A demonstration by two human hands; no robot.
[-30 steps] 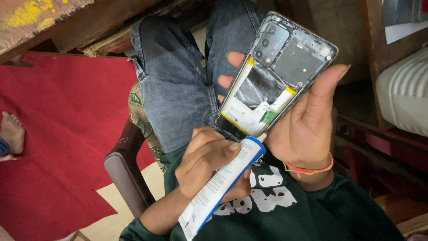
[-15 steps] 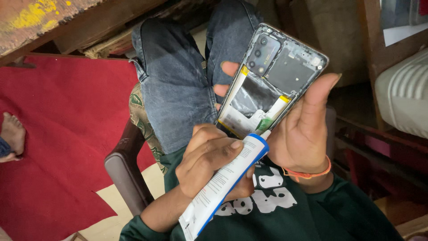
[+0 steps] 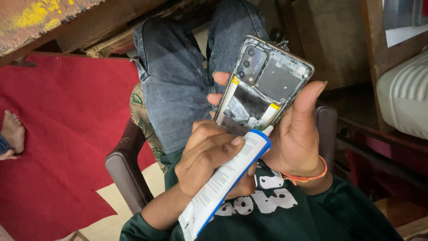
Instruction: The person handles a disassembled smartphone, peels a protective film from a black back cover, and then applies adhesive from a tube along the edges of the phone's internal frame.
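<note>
My right hand [image 3: 296, 143], with an orange band at the wrist, grips an opened phone [image 3: 267, 85] without its back cover; the camera module and inner parts are exposed. The thumb lies along the phone's right edge and fingertips show at its left edge. My left hand [image 3: 209, 160] is closed around a white and blue glue tube [image 3: 223, 180]. The tube's white nozzle [image 3: 269, 130] touches the phone's lower edge. Both hands are above my lap, over blue jeans [image 3: 178, 85] and a dark green sweatshirt [image 3: 285, 214].
I sit on a brown chair with an armrest [image 3: 122, 172] at the left. A red carpet [image 3: 58, 147] covers the floor, with another person's bare foot [image 3: 11, 134] at its far left. Wooden furniture [image 3: 53, 18] runs along the top, and a white cushion [image 3: 403, 98] lies at the right.
The phone has shifted slightly left and down in view with my right hand. The tube's nozzle stays at the phone's lower edge.
</note>
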